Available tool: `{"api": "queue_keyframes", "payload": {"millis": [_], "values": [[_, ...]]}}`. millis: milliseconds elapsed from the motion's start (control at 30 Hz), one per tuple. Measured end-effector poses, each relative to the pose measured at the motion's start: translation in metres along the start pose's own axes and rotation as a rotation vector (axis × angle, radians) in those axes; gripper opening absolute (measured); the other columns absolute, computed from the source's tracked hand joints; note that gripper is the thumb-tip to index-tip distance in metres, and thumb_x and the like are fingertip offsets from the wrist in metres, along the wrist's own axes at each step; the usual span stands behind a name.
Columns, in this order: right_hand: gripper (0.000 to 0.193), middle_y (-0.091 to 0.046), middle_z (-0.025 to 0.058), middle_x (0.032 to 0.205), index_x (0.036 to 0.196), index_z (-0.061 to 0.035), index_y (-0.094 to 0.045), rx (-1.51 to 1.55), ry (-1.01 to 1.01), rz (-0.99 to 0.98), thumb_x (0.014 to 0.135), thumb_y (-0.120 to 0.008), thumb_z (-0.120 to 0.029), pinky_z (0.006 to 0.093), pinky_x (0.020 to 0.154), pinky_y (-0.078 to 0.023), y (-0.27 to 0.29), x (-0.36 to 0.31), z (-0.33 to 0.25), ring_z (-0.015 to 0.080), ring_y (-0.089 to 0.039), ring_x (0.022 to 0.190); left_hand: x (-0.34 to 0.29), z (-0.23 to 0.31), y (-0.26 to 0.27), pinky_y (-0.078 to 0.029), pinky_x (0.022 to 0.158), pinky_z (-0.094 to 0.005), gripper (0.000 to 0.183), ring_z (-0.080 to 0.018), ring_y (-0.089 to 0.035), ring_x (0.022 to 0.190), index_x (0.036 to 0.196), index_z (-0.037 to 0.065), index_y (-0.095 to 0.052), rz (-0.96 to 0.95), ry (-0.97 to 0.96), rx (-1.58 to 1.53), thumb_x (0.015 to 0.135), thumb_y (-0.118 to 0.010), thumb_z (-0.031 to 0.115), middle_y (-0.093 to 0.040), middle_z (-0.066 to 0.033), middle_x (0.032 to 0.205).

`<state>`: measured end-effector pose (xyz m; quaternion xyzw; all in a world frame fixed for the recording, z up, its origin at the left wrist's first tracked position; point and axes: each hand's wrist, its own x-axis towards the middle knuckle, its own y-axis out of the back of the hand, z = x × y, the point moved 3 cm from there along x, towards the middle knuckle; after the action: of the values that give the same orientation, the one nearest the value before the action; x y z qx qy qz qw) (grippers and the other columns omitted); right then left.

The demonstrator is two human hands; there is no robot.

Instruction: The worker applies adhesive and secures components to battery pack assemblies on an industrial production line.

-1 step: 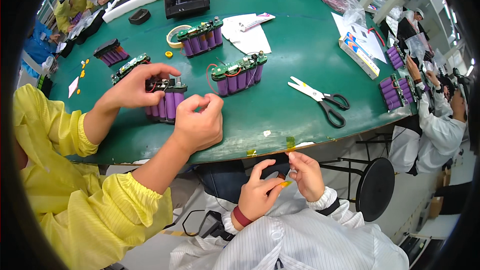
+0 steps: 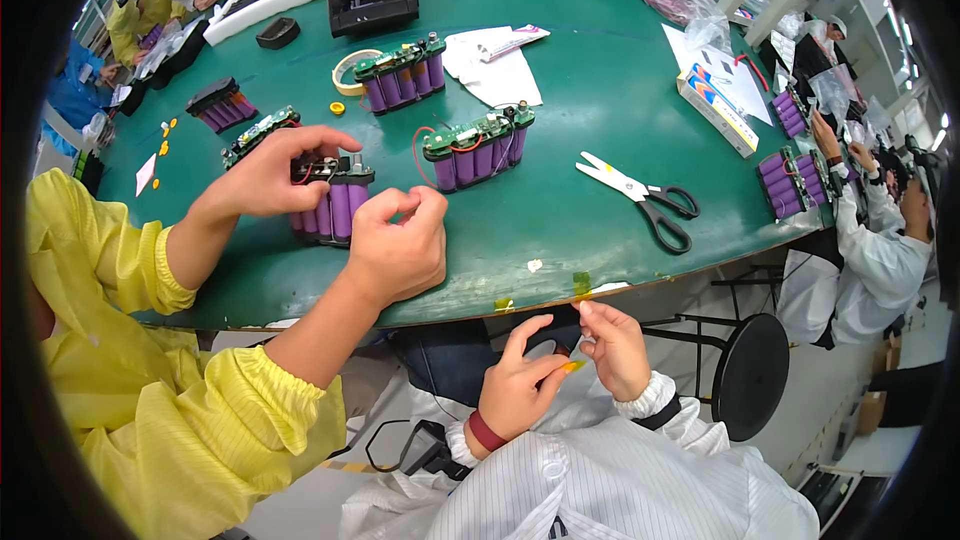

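My left hand (image 2: 512,395), with a dark red band at the wrist, is closed at the lower middle, off the table's near edge. Between its thumb and fingers is amber tape (image 2: 573,367), with a bright yellow bit and a brown curved part showing. Just right of it, my right hand (image 2: 616,348) is raised with thumb and forefinger pinched; what lies between those tips is too small to make out. Two short amber tape strips, one left (image 2: 503,305) and one right (image 2: 582,285), stick to the table edge just beyond my hands.
Black-handled scissors (image 2: 645,198) lie on the green table (image 2: 560,230). Purple-celled battery packs (image 2: 480,150) stand farther off, near a masking tape roll (image 2: 347,73). At left, a yellow-sleeved co-worker's hands (image 2: 400,245) are around another pack (image 2: 340,205). A black stool (image 2: 750,380) stands right.
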<state>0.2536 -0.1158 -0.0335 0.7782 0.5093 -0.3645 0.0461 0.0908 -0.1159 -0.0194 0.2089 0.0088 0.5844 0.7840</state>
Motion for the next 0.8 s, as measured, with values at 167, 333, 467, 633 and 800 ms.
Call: {"api": "queue_keyframes", "payload": {"millis": [167,333,467,633,800], "values": [[0.012,-0.053,-0.0061,0.073,0.089,-0.0063,-0.065,-0.003,0.039,0.037,0.089,-0.069,-0.018,0.0181,0.055,-0.036,0.002,0.004,-0.002,0.0025,-0.046,0.064,0.011,0.002,-0.003,-0.053,0.060,-0.0300,0.012,-0.0206,-0.068,0.064,0.086,0.009,-0.072,-0.074,0.014,0.024,0.075,-0.071,0.005,-0.047,-0.0189,0.140],[0.010,-0.050,-0.0067,0.067,0.084,-0.0047,-0.063,-0.047,0.183,0.026,0.086,-0.069,-0.012,0.0187,0.047,-0.027,-0.005,-0.003,-0.014,0.0011,-0.039,0.055,0.021,-0.008,-0.019,-0.049,0.048,-0.0306,0.012,-0.0181,-0.059,0.047,0.069,0.004,-0.059,-0.036,-0.178,0.316,0.079,-0.066,0.010,-0.041,-0.0115,0.147],[0.009,-0.047,-0.0076,0.062,0.078,-0.0041,-0.061,-0.080,0.233,0.087,0.083,-0.067,-0.008,0.0202,0.044,-0.021,-0.015,-0.007,-0.037,0.0004,-0.032,0.049,0.020,-0.014,-0.025,-0.047,0.046,-0.0301,0.016,-0.0152,-0.055,0.044,0.063,0.001,-0.054,-0.038,-0.196,0.470,0.076,-0.061,0.006,-0.040,-0.0076,0.149],[0.015,-0.039,-0.0086,0.059,0.072,-0.0088,-0.054,-0.212,0.091,0.058,0.082,-0.066,-0.010,0.0206,0.043,-0.020,-0.021,0.000,-0.069,0.0011,-0.028,0.048,0.023,-0.015,-0.028,-0.046,0.044,-0.0303,0.019,-0.0137,-0.053,0.042,0.059,0.001,-0.053,-0.061,-0.207,0.503,0.076,-0.059,0.004,-0.041,-0.0077,0.148],[0.014,-0.032,-0.0100,0.060,0.076,-0.0116,-0.053,-0.128,-0.150,-0.016,0.082,-0.065,-0.013,0.0204,0.042,-0.019,-0.032,0.014,-0.100,0.0009,-0.026,0.048,0.023,-0.015,-0.025,-0.046,0.044,-0.0300,0.019,-0.0138,-0.052,0.042,0.058,0.000,-0.052,-0.056,-0.202,0.504,0.076,-0.058,0.004,-0.041,-0.0079,0.149]]}}
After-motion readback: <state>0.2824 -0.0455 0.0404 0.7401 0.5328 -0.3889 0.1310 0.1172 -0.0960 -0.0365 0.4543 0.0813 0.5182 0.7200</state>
